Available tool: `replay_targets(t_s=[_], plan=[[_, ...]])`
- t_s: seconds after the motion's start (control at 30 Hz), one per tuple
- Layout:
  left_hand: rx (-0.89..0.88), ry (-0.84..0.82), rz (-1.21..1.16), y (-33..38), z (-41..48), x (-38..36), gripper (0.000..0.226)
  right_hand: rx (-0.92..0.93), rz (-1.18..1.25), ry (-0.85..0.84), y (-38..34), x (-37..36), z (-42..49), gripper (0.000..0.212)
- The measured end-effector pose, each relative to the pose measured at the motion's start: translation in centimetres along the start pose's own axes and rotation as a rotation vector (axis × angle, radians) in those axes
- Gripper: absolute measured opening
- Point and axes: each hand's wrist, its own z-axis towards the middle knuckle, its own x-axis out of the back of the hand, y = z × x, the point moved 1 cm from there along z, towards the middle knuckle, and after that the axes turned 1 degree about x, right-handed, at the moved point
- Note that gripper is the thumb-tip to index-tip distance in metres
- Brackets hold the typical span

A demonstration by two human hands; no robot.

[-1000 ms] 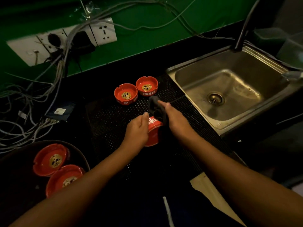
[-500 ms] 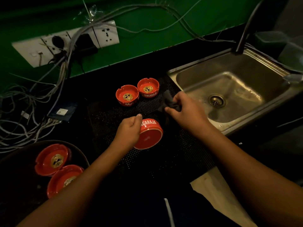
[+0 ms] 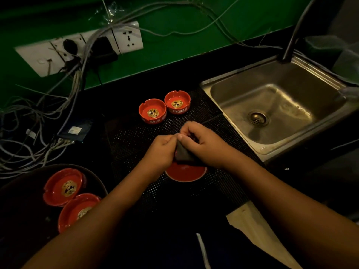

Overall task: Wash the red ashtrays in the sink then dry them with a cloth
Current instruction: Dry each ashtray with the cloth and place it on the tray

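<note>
1. Hands are regrouping: our left hand (image 3: 161, 150) is leaving the ashtray (image 3: 185, 172) face-down left of the sink (image 3: 281, 105).
2. We are pinching the cloth (image 3: 183, 154) in both, right hand (image 3: 204, 144) included, readying more drying.

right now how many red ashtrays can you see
5 ashtrays: two at the mat's far edge, one on the mat below both hands, two in the dark bowl at left
</note>
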Motion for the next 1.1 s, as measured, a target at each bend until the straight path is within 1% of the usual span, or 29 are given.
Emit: replay_targets(t_s=[0.03,0.1,0.17,0.23,0.27,0.33,0.4,0.43,0.5,0.53,0.6,0.63,0.67,0.7,0.73,0.8,0.83,0.87,0.9,0.97,1.07,1.1], plan=[[0.009,0.006,-0.029,0.3,0.1,-0.1,0.043,0.006,-0.024,0.038,0.0,-0.4,0.1,0.014],[0.055,0.035,-0.111,0.9,0.2,-0.1,0.037,-0.041,-0.052,0.121,0.0,-1.0,0.3,0.013],[0.114,0.086,-0.201,1.2,0.3,0.0,0.033,-0.120,0.005,0.227,0.1,-1.2,0.5,0.021],[0.170,0.150,-0.287,1.4,0.3,0.2,0.032,-0.154,0.202,0.348,0.2,-1.4,0.7,0.034],[0.185,0.186,-0.343,1.4,0.3,0.3,0.030,-0.180,0.314,0.410,0.2,-1.7,0.5,0.037],[0.219,0.253,-0.513,1.3,0.4,0.1,0.026,-0.289,0.557,0.523,0.6,-2.7,0.1,0.042],[0.236,0.311,-0.648,1.2,0.2,-0.2,0.025,-0.407,0.853,0.577,0.6,-3.8,-0.6,0.045],[0.242,0.322,-0.669,1.0,0.2,-0.4,0.026,-0.432,0.913,0.557,0.5,-3.6,-0.5,0.046],[0.250,0.268,-0.622,0.5,0.3,-0.2,0.032,-0.450,0.835,0.446,0.4,-2.2,0.1,0.044],[0.247,0.210,-0.543,0.5,0.5,0.4,0.037,-0.444,0.736,0.396,0.2,-1.3,0.3,0.043],[0.241,0.041,-0.324,1.6,0.8,1.5,0.047,-0.440,0.497,0.260,0.0,0.0,0.8,0.041],[0.251,-0.021,-0.229,1.9,0.8,1.6,0.050,-0.439,0.417,0.193,0.0,0.3,1.0,0.041],[0.269,-0.036,-0.186,2.1,0.9,1.4,0.049,-0.434,0.396,0.151,0.1,0.4,1.1,0.041],[0.282,-0.001,-0.201,2.2,1.0,1.1,0.044,-0.425,0.433,0.154,0.2,0.4,1.4,0.041],[0.296,0.069,-0.282,2.1,1.1,0.8,0.038,-0.421,0.504,0.207,0.2,0.2,1.5,0.041],[0.335,0.217,-0.532,1.9,1.4,-0.2,0.030,-0.446,0.682,0.404,0.3,-0.8,1.7,0.040],[0.352,0.266,-0.661,1.7,1.6,-0.7,0.029,-0.468,0.791,0.505,0.5,-1.5,1.7,0.038],[0.355,0.306,-0.756,1.7,1.7,-1.1,0.028,-0.490,0.903,0.577,0.9,-2.3,1.7,0.036],[0.354,0.335,-0.804,1.5,1.8,-1.4,0.029,-0.512,0.976,0.620,1.2,-2.9,1.7,0.036],[0.331,0.322,-0.758,1.5,1.6,-1.3,0.031,-0.549,0.998,0.607,1.4,-2.8,1.9,0.038],[0.307,0.136,-0.501,1.9,1.3,0.4,0.039,-0.547,0.909,0.441,1.5,-0.5,2.0,0.035],[0.313,0.098,-0.456,2.1,1.5,0.8,0.042,-0.545,0.867,0.391,1.6,-0.1,2.0,0.034]])
